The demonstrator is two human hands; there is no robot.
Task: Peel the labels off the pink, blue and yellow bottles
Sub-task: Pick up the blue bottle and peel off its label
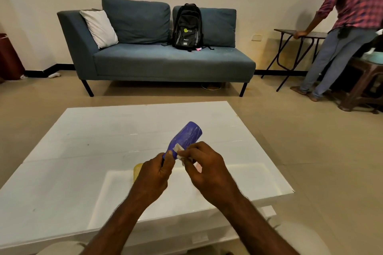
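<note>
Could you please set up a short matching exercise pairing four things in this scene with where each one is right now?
Things:
1. blue bottle
2. yellow bottle
3. black backpack
4. white pillow

Places:
A. at the sofa's armrest end
B. on the white table, partly hidden behind the left hand
C. upright on the sofa seat, between the back cushions
D. held above the table in both hands

Pairs: 1-D, 2-B, 3-C, 4-A

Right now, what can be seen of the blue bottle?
The blue bottle looks like matte plastic with pale streaks on its side. It is held tilted above the white table, base pointing up and away. The left hand grips its lower end, hiding the neck. The right hand pinches a white label scrap at its side.
</note>
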